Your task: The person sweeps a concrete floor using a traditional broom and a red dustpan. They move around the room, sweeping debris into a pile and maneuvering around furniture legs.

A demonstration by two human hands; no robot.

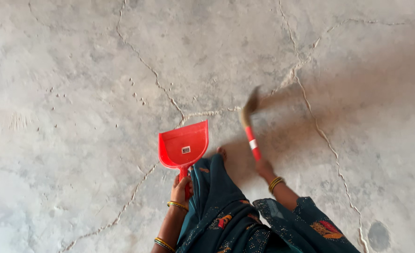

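In the head view, a red plastic dustpan (pixel 184 146) is held by its handle in the left hand (pixel 180 189), the fingers of which are curled closed around the handle's lower end. The pan itself extends above the fingers, its open mouth turned upward in the picture and toward the cracked grey concrete floor (pixel 76 93). A small pale label is seen inside the pan. Gold bangles (pixel 177 205) are worn on the left wrist, just below the closed fingers.

A broom (pixel 249 126) is gripped by the right hand (pixel 264 167), the fingers being wrapped tightly about the bottom of its red handle, which carries a white band. From the fingers the handle runs up and slightly leftward, and the bristle end, blurred, is seen well above them, close to a long crack in the floor. Gold bangles (pixel 276 183) are worn on the right wrist as well.

Between the two hands a fold of dark teal embroidered cloth (pixel 226 211) is seen, with toes (pixel 221 152) showing at its upper edge, just beside the dustpan's lower right corner.
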